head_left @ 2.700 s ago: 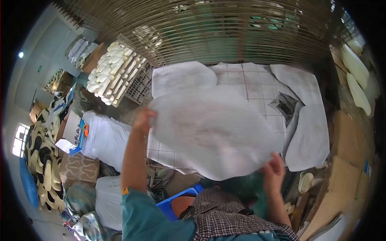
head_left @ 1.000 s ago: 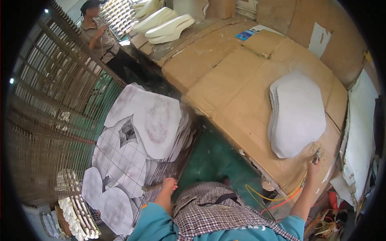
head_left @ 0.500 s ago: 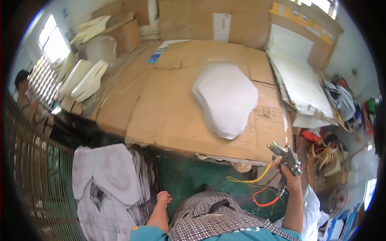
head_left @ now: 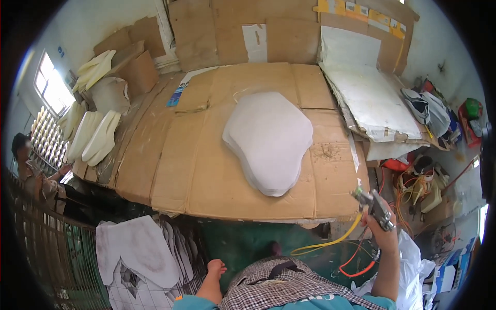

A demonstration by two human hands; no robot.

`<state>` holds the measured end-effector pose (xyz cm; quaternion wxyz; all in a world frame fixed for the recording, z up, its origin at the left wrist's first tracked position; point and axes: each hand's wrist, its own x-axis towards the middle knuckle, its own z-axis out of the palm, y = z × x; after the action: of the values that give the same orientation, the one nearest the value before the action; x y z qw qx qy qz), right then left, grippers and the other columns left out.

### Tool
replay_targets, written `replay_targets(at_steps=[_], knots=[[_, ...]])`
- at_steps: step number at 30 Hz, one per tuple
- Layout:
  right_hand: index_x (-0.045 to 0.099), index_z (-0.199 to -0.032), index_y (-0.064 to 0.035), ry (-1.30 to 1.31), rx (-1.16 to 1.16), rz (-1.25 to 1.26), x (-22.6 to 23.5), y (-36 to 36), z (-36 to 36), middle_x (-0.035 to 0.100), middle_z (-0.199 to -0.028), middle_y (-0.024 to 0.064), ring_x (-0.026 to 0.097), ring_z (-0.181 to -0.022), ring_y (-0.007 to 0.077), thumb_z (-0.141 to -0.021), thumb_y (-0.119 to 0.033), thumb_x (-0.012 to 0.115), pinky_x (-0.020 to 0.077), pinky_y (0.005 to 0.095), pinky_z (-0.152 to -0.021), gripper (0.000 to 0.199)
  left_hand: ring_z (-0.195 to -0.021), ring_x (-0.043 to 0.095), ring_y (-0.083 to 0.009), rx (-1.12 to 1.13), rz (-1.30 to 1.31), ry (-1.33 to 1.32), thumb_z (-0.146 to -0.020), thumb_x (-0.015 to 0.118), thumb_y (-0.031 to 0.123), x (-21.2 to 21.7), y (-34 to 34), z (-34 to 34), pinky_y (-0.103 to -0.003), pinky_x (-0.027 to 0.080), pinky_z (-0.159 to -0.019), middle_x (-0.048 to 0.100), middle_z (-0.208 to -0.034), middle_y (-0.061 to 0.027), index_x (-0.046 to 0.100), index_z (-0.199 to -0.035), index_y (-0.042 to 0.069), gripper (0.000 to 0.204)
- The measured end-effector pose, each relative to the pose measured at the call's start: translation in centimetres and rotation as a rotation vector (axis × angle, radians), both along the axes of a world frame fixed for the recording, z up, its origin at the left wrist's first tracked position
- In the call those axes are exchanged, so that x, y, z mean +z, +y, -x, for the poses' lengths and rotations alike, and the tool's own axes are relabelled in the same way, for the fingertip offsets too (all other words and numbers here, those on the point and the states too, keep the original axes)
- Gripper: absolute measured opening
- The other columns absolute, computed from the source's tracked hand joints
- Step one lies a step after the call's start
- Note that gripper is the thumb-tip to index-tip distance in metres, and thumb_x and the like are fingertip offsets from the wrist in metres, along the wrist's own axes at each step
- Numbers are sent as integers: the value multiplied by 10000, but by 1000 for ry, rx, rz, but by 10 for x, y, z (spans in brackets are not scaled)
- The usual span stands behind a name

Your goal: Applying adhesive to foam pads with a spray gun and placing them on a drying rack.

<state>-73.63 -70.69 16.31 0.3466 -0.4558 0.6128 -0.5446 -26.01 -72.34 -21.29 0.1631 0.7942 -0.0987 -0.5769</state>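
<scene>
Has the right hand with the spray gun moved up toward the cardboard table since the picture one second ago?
Cannot tell. The head camera turned between pictures. Then and now the right hand holds the spray gun near the right front corner of the cardboard table.

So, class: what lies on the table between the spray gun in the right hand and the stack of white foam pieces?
In the head view, only bare cardboard separates the spray gun from the white foam stack.
</scene>
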Motion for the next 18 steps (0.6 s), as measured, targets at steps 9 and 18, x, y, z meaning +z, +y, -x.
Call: replay_targets(at_steps=[9, 18], knots=[[424, -1197, 27, -97, 102, 32, 1, -13, -2, 542, -801, 44, 540, -692, 111, -752, 1, 582, 462, 251, -626, 473, -516, 583, -200, -115, 128, 36, -783, 470, 32, 0, -56, 50, -296, 463, -427, 585, -734, -85, 523, -1014, 78, 241], [428, -1206, 15, -65, 99, -65, 7, 13, 14, 542, -786, 41, 542, -681, 117, -750, 11, 566, 466, 256, -628, 477, -511, 580, -183, -181, 132, 36, -773, 482, 20, -1, -58, 53, -276, 461, -432, 591, -749, -82, 529, -1032, 60, 266]])
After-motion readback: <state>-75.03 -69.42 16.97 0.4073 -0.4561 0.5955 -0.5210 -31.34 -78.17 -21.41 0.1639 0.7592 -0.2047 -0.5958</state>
